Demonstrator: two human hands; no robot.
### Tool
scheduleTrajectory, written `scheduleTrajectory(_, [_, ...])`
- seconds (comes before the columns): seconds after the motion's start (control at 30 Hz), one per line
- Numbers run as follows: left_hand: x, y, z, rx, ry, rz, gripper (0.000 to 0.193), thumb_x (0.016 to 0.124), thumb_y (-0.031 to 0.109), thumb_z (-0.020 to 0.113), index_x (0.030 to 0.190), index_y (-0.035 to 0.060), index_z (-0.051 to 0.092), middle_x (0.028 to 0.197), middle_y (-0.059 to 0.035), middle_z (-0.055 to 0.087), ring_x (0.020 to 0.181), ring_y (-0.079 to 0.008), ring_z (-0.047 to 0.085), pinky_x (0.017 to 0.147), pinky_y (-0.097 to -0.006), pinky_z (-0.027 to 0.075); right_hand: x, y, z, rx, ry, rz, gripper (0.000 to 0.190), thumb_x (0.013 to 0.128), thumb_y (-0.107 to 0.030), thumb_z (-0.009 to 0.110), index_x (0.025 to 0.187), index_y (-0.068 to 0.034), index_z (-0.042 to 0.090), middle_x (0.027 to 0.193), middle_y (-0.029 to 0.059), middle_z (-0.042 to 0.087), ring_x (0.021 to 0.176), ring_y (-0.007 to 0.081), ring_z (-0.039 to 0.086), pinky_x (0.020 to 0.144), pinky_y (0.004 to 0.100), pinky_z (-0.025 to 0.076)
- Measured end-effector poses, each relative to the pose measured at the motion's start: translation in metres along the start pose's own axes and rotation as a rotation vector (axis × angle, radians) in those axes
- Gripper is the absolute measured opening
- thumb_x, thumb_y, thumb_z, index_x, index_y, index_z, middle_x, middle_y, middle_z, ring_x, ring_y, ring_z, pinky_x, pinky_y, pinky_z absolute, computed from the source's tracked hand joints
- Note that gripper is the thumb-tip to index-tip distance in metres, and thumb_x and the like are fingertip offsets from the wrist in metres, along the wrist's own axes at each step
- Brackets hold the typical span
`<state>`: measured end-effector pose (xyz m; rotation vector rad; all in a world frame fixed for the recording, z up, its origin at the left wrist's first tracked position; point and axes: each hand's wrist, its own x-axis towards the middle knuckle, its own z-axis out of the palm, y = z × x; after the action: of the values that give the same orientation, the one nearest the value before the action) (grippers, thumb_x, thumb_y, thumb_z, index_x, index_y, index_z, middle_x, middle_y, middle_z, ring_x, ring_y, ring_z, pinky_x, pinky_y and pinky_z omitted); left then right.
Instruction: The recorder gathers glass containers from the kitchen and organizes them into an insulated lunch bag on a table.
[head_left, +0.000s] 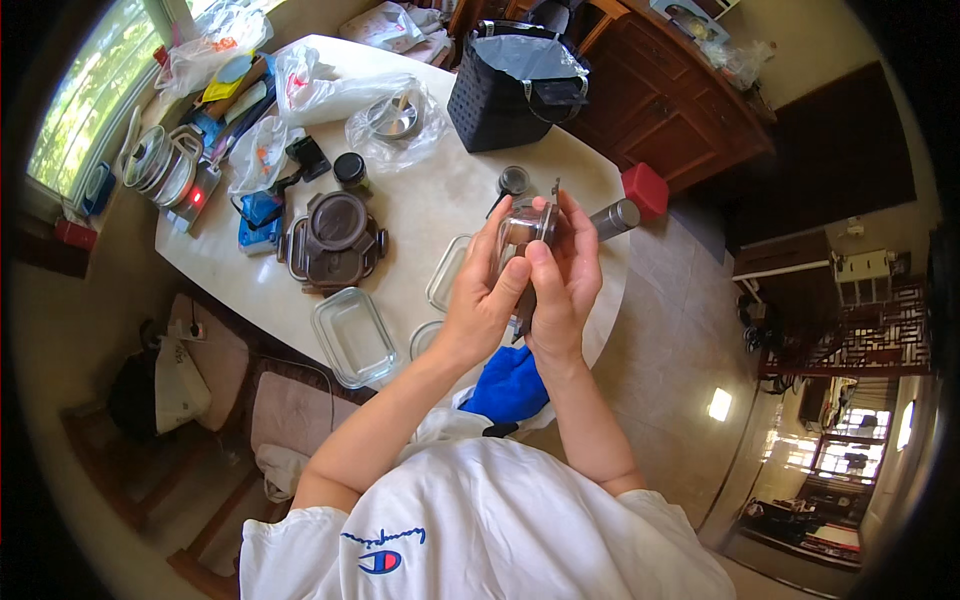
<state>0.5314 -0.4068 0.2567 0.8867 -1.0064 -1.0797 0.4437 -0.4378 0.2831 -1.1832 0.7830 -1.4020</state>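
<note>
Both my hands hold a small glass container with a dark lid (517, 225) above the table's near right part. My left hand (484, 292) grips the glass side, and my right hand (566, 285) presses on the lid side. The container is tilted on its side, and the fingers partly hide it. Left of my hands, a rectangular glass container (355, 337) stands uncovered near the table edge. Another glass container (448, 277) and a round glass one (426, 339) are partly hidden by my left arm. Dark brown lids (337, 225) lie stacked farther left.
A black insulated bag (499, 97) stands at the back of the table (420, 202). Near my hands are a small jar (514, 180), a grey cylinder (616, 219) and a blue cloth (510, 386). A glass kettle (161, 169), plastic bags (330, 94) and a black-lidded jar (350, 170) occupy the left.
</note>
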Motion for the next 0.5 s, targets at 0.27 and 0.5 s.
scheduleTrajectory(0.27, [0.002, -0.018, -0.015, -0.514, 0.056, -0.468, 0.059, 0.098, 0.053, 0.039, 0.133, 0.0069, 0.045, 0.123, -0.0096, 0.057, 0.110, -0.0203, 0.058, 0.093, -0.0359, 0.048, 0.015, 0.011, -0.024, -0.487, -0.179, -0.042, 0.058, 0.090, -0.030, 0.064, 0.132, 0.004, 0.043, 0.121, 0.0169, 0.055, 0.113, 0.0216, 0.053, 0.097, 0.0322, 0.041])
scheduleTrajectory(0.5, [-0.012, 0.001, -0.011, -0.689, 0.021, -0.774, 0.058, 0.096, 0.058, 0.036, 0.131, 0.0136, 0.048, 0.121, -0.0074, 0.059, 0.106, -0.0209, 0.061, 0.089, -0.0381, 0.051, 0.016, 0.009, -0.041, -0.588, -0.284, -0.084, 0.030, 0.092, -0.022, 0.060, 0.113, -0.001, 0.059, 0.110, 0.0127, 0.061, 0.099, 0.0231, 0.060, 0.087, 0.0319, 0.046])
